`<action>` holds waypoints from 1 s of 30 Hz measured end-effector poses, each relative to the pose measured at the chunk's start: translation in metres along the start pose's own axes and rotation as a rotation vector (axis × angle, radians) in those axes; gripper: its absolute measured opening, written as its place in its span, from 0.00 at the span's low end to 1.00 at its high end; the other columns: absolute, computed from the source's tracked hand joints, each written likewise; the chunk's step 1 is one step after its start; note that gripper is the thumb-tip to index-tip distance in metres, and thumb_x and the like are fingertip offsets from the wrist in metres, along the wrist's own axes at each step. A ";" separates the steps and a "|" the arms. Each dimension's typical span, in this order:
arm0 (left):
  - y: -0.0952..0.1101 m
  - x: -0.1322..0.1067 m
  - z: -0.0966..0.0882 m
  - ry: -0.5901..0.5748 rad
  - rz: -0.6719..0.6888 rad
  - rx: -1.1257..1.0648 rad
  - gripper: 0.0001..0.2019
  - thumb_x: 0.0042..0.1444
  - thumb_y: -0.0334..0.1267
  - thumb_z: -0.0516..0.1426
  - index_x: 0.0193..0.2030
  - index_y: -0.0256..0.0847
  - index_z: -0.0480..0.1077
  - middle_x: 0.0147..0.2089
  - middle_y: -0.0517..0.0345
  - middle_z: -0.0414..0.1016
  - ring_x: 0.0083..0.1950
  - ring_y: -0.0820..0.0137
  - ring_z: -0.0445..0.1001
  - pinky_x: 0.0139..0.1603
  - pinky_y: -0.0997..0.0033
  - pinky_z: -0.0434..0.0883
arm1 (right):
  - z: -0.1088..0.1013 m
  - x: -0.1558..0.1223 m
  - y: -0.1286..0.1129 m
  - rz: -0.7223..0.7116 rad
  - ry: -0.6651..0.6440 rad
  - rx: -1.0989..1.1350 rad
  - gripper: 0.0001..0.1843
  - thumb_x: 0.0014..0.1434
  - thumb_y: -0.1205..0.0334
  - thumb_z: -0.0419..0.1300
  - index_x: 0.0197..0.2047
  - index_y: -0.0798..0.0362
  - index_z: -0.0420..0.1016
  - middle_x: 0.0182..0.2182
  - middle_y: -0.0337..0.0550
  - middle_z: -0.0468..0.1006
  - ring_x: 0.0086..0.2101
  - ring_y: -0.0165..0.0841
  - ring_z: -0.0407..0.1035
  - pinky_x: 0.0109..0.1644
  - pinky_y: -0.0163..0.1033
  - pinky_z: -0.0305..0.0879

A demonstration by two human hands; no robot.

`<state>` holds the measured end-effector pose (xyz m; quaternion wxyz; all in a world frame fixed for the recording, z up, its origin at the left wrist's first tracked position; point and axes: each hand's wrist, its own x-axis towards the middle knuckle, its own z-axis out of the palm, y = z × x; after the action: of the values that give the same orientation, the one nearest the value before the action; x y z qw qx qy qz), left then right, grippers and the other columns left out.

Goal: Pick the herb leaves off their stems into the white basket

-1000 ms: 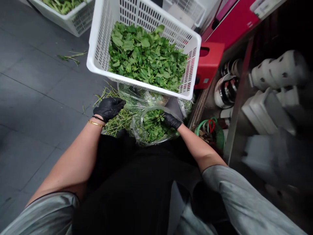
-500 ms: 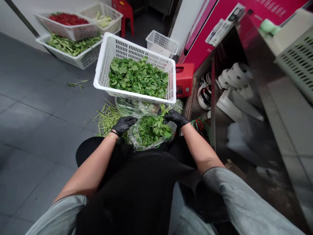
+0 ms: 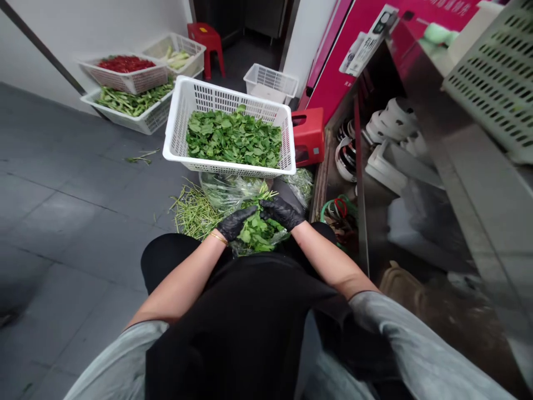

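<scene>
Black gloves cover both of my hands. My right hand point(image 3: 283, 211) is closed around a bunch of leafy greens point(image 3: 265, 194), its pale stems pointing up and away from me. Against the left side of the same bunch, my left hand point(image 3: 237, 223) has its fingers curled onto the greens. Below them sits a clear plastic bag point(image 3: 280, 238) of leafy greens, partly hidden by my hands. Just beyond, a white plastic basket point(image 3: 176, 123) holds a layer of picked green leaves point(image 3: 233, 139). Cut stems point(image 3: 194, 214) lie in a pile left of the bag.
A red stool point(image 3: 308, 136) lies behind the basket's right side. Baskets with red chillies point(image 3: 127, 64) and green vegetables point(image 3: 135, 101) stand by the wall. At right, a steel shelf point(image 3: 453, 161) holds white containers point(image 3: 391, 166). Another red stool point(image 3: 207, 41) stands behind.
My left hand has moved right from the bag's edge to the greens. My right hand has brought the bunch left, so both hands now meet over the bag. The view has shifted slightly.
</scene>
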<state>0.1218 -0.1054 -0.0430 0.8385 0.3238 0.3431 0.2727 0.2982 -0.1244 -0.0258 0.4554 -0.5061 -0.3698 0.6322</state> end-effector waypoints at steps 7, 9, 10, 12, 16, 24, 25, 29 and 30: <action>0.021 -0.046 -0.009 0.076 0.178 0.018 0.19 0.39 0.38 0.73 0.40 0.35 0.81 0.40 0.47 0.83 0.42 0.58 0.80 0.49 0.58 0.74 | 0.025 -0.002 -0.033 -0.116 -0.165 -0.033 0.18 0.41 0.59 0.73 0.35 0.55 0.74 0.30 0.36 0.76 0.28 0.27 0.70 0.30 0.31 0.67; 0.029 -0.055 -0.008 0.154 0.253 0.060 0.18 0.38 0.38 0.73 0.38 0.37 0.82 0.38 0.50 0.83 0.40 0.59 0.80 0.46 0.60 0.75 | 0.038 -0.002 -0.042 -0.143 -0.166 0.020 0.18 0.44 0.56 0.72 0.36 0.54 0.74 0.30 0.36 0.76 0.28 0.27 0.71 0.29 0.31 0.67; 0.034 -0.059 -0.008 0.189 0.289 0.090 0.17 0.37 0.38 0.73 0.37 0.38 0.82 0.37 0.52 0.83 0.39 0.60 0.80 0.44 0.62 0.74 | 0.046 -0.001 -0.044 -0.163 -0.172 0.020 0.18 0.46 0.55 0.71 0.37 0.53 0.74 0.31 0.36 0.76 0.28 0.28 0.71 0.29 0.31 0.68; 0.044 -0.064 -0.006 0.243 0.351 0.142 0.17 0.36 0.37 0.73 0.36 0.40 0.81 0.35 0.54 0.83 0.37 0.62 0.78 0.40 0.65 0.74 | 0.063 0.004 -0.048 -0.208 -0.174 -0.017 0.18 0.47 0.54 0.71 0.38 0.53 0.74 0.30 0.36 0.76 0.28 0.28 0.71 0.29 0.31 0.67; 0.059 -0.067 -0.008 0.273 0.364 0.109 0.15 0.41 0.38 0.72 0.38 0.39 0.80 0.31 0.55 0.80 0.31 0.67 0.75 0.29 0.71 0.68 | 0.083 0.023 -0.052 -0.264 -0.024 0.069 0.19 0.44 0.53 0.71 0.35 0.54 0.72 0.26 0.34 0.74 0.21 0.24 0.67 0.24 0.30 0.63; 0.084 -0.054 -0.006 0.049 0.206 -0.134 0.12 0.58 0.45 0.62 0.34 0.38 0.74 0.17 0.62 0.66 0.15 0.78 0.59 0.16 0.78 0.55 | 0.057 0.036 -0.076 -0.318 -0.054 0.217 0.20 0.42 0.58 0.72 0.37 0.53 0.72 0.26 0.32 0.73 0.21 0.24 0.67 0.26 0.32 0.68; 0.088 -0.051 -0.003 0.007 0.182 -0.176 0.14 0.60 0.46 0.60 0.32 0.36 0.73 0.17 0.62 0.64 0.14 0.79 0.56 0.15 0.79 0.54 | 0.053 0.035 -0.080 -0.313 -0.096 0.223 0.22 0.43 0.59 0.72 0.41 0.53 0.73 0.28 0.32 0.74 0.22 0.25 0.68 0.27 0.32 0.69; 0.099 -0.040 0.009 -0.047 0.122 -0.254 0.19 0.65 0.47 0.55 0.30 0.33 0.72 0.15 0.63 0.59 0.13 0.80 0.54 0.13 0.81 0.53 | 0.038 0.032 -0.100 -0.320 -0.238 0.292 0.31 0.47 0.60 0.71 0.55 0.50 0.70 0.32 0.34 0.75 0.28 0.26 0.70 0.31 0.31 0.71; 0.100 -0.037 0.011 -0.041 0.104 -0.253 0.20 0.65 0.47 0.55 0.30 0.33 0.72 0.15 0.63 0.60 0.13 0.80 0.54 0.13 0.81 0.54 | 0.036 0.033 -0.104 -0.328 -0.259 0.291 0.31 0.49 0.59 0.70 0.56 0.49 0.70 0.33 0.34 0.75 0.28 0.26 0.70 0.31 0.31 0.71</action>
<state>0.0836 -0.0702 0.0512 0.8642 0.2383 0.2716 0.3502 0.2815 -0.0612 0.0687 0.5690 -0.2832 -0.4073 0.6559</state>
